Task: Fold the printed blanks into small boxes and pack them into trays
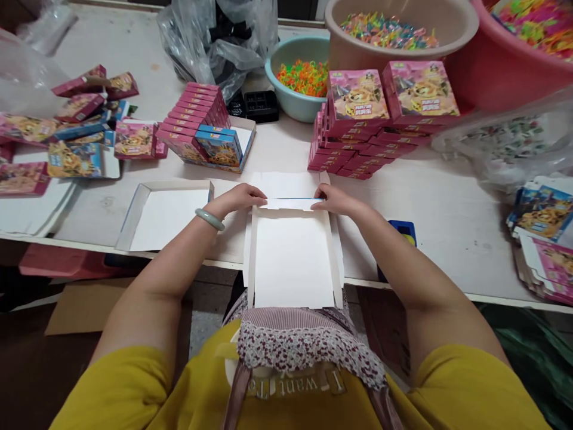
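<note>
A white cardboard tray [293, 257] lies in front of my body, its near end overhanging the table edge against the apron. My left hand [244, 198] pinches the far flap at its left corner. At the right corner, my right hand [333, 199] grips the same flap between thumb and fingers. The flap stands raised between both hands, and the tray's side walls are partly upright. Left of my left arm sits another white tray [174, 218] with walls standing. A bracelet [210, 219] circles my left wrist.
Pink boxes [353, 149] are stacked beyond my right hand; more boxes [197, 131] fill a tray at the back left. Loose boxes [71, 128] lie far left. Basins [298, 101] of small colourful pieces line the back. Flattened cartons [544, 239] are piled at right.
</note>
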Tool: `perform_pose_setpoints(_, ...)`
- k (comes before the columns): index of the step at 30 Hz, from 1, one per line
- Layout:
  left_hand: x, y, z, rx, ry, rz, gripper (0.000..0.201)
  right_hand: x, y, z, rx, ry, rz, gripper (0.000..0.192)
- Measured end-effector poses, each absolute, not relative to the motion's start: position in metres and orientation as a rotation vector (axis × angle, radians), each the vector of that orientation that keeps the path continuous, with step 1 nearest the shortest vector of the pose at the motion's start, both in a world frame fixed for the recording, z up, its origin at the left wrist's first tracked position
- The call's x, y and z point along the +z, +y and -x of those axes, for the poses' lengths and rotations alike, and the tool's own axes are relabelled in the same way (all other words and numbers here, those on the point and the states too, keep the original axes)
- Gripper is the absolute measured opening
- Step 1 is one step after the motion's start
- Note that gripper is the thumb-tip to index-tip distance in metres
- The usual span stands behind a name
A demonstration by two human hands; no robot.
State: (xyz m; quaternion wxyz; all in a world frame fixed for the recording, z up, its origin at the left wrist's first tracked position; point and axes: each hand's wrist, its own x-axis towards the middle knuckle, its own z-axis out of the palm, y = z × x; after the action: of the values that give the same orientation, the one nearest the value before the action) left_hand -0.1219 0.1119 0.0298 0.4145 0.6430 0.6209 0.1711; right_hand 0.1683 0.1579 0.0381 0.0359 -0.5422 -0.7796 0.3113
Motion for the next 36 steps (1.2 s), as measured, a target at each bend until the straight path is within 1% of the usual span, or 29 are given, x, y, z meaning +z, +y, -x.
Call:
perform_pose_setpoints(3,0.037,0.115,0.110,0.189,1.649,-1.969,0.019,0.040,0.155,-0.149,0.464,-2.730,1.669,0.021)
perform_pose_setpoints(5,0.040,0.114,0.106,0.138,1.678,-2.117,0.019,0.042,0.154,-0.141,0.312,-2.904,1.597,0.026)
perform_pose_setpoints(7,0.042,0.111,0.107,0.180,1.652,-2.107,0.023,0.044,0.156,-0.140,0.343,-2.986,1.554,0.031)
perform_pose_setpoints(12,0.036,0.106,0.118,0.377,1.557,-1.668,0.033,0.042,0.163,-0.156,0.754,-2.807,1.502,0.040)
perform_pose_setpoints(14,0.031,0.107,0.117,0.458,1.565,-1.492,0.036,0.037,0.164,-0.161,0.895,-2.719,1.453,0.039)
perform_pose_setpoints(16,0.025,0.108,0.112,0.541,1.589,-1.388,0.037,0.034,0.164,-0.162,0.954,-2.659,1.425,0.038)
perform_pose_setpoints(19,0.023,0.109,0.106,0.539,1.614,-1.393,0.026,0.032,0.161,-0.160,0.899,-2.649,1.445,0.037)
perform_pose_setpoints(21,0.028,0.110,0.104,0.461,1.619,-1.520,0.015,0.032,0.159,-0.158,0.814,-2.684,1.480,0.035)
perform_pose_setpoints(23,0.034,0.112,0.103,0.377,1.651,-1.704,0.012,0.034,0.159,-0.158,0.732,-2.714,1.512,0.034)
perform_pose_setpoints(26,0.042,0.116,0.101,0.280,1.695,-1.894,0.012,0.036,0.161,-0.157,0.705,-2.737,1.510,0.032)
perform_pose_setpoints(30,0.042,0.115,0.097,0.212,1.723,-1.896,0.018,0.042,0.159,-0.136,0.603,-2.874,1.412,0.033)
perform_pose_setpoints(34,0.033,0.108,0.097,0.312,1.775,-1.927,0.023,0.045,0.150,-0.092,0.505,-3.004,1.248,0.042)
perform_pose_setpoints(36,0.027,0.104,0.102,0.349,1.748,-1.890,0.028,0.043,0.146,-0.076,0.493,-3.051,1.222,0.040)
